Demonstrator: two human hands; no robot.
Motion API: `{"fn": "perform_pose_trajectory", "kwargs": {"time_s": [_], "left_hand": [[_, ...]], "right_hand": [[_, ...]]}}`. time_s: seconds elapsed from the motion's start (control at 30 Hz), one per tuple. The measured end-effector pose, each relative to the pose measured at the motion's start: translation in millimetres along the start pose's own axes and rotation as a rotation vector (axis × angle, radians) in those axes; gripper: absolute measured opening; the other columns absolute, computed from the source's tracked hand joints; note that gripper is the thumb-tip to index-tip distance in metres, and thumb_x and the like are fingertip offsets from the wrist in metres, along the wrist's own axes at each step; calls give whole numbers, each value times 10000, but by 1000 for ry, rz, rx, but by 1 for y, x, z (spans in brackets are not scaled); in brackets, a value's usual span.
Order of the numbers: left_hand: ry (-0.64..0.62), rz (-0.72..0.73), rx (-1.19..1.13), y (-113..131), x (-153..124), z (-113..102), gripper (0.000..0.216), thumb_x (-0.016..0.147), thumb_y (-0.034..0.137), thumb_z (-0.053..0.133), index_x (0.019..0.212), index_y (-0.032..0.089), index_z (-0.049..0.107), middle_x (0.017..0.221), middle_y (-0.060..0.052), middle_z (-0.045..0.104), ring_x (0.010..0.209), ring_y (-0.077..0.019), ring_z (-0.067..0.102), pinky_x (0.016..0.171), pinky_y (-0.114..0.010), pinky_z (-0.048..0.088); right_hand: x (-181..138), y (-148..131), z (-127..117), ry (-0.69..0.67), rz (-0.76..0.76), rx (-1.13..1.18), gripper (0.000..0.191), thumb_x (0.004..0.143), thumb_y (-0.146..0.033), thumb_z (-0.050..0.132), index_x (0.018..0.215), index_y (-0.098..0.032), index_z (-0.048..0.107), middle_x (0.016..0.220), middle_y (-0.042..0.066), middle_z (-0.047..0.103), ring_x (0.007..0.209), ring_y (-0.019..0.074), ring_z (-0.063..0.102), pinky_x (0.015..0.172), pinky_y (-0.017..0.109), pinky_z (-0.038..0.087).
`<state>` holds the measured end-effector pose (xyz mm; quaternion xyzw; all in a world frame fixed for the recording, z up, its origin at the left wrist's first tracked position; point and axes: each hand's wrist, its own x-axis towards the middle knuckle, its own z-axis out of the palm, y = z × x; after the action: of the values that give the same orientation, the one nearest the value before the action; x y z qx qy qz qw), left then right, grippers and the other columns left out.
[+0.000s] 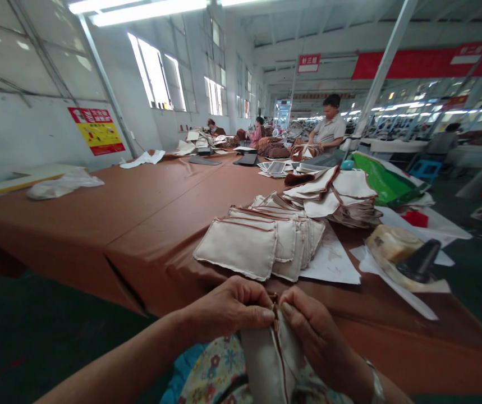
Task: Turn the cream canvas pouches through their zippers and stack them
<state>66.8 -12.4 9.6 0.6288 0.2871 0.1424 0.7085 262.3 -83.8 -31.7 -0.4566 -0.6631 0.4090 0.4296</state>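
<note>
Fingers of the left hand (244,306) and right hand (308,314) are pinched on one beige fabric piece (260,359), brown strip down it, just off the worktop's (148,202) near edge. Fanned beige pile (241,247) behind that edge, too overlapped to count. One black cone (419,261) toward the near right corner, green bag (386,177) farther up. Hanging red sign (308,63) says 针三组; wall poster (97,132) is too small to read.

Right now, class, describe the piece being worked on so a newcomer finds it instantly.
Find the brown table, then overlapping cream pieces near its edge. Below them in view, the left hand and right hand pinch one cream piece; unlike those, it is held, not stacked.
</note>
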Motion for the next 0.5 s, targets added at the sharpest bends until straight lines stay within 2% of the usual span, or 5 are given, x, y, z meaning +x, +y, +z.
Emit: {"fn": "perform_pose_trajectory", "kwargs": {"time_s": [0.13,0.23,0.37,0.5], "left_hand": [[52,-25,-17,1,-1,5,242,738,315,702,804,84,673,692,-12,568,593,-99,407,552,-215,298],[98,-28,174,4,-3,12,159,775,244,587,787,102,658,659,16,520,587,-98,385,523,-212,272],[155,60,482,11,-6,19,107,767,143,475,695,141,554,633,45,450,585,-93,364,502,-205,263],[181,125,661,12,-7,22,128,757,100,442,647,165,438,626,53,412,585,-89,351,503,-202,255]], "right_hand": [[1,-6,-3,-50,101,186,326,1010,-428,393,808,-190,490,708,-32,453,629,124,378,567,238,329],[3,-11,-6,-92,125,244,355,988,-461,424,799,-171,502,728,-25,454,667,121,383,606,234,341],[8,-14,-6,-146,201,268,328,845,-435,648,764,-155,497,694,-34,438,631,104,332,554,229,277],[10,-16,-4,-93,278,248,238,798,-331,633,712,-141,518,669,-23,462,610,101,331,539,235,258]]}}
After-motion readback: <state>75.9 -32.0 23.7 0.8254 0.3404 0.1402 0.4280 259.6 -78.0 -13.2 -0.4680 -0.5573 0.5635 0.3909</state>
